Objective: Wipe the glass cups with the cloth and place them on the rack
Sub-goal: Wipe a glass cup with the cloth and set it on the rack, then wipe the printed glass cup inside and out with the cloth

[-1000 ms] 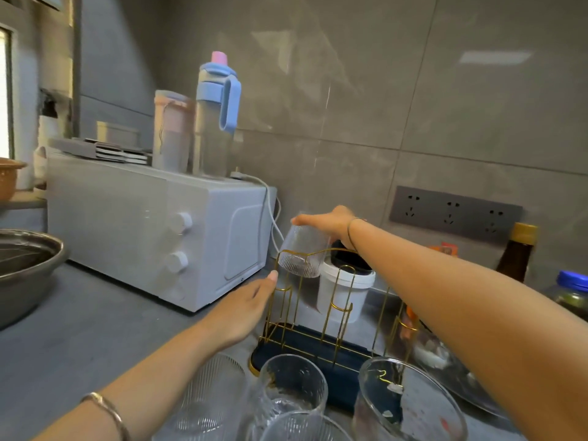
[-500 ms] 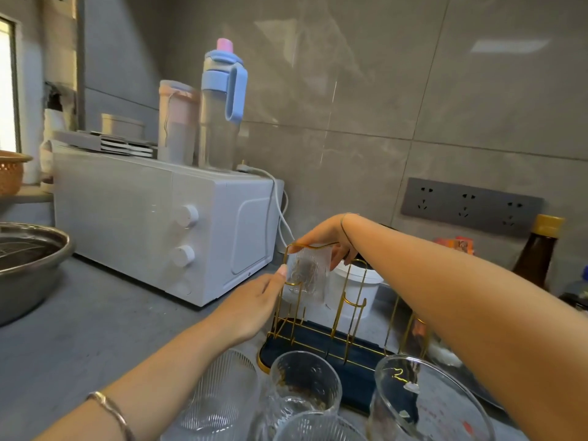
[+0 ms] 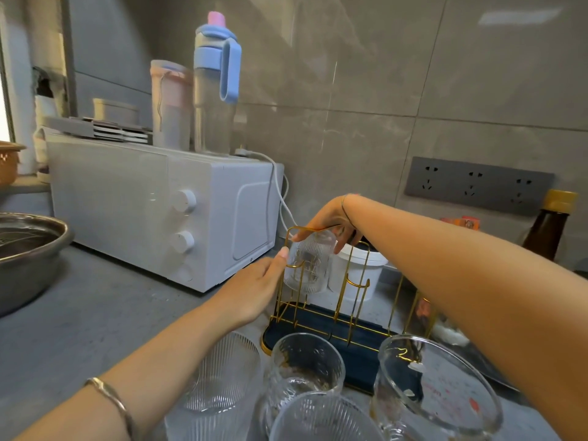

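Far left, a steel bowl (image 3: 31, 249) on the counter (image 3: 95, 313); beside it a white oven (image 3: 143, 211) with a blue bottle (image 3: 213, 90) on top. Centre, left hand (image 3: 254, 288): lies flat, fingers straight and together, tips touching the rack (image 3: 356, 342) wire and the cup (image 3: 308, 262). Cup: hangs upside down over a gold peg at the rack's left end. Right hand (image 3: 331, 221): grips the cup's base from above, fingers curled round it. In front, more glasses (image 3: 305, 364). Behind the rack, a white tub (image 3: 359, 275).
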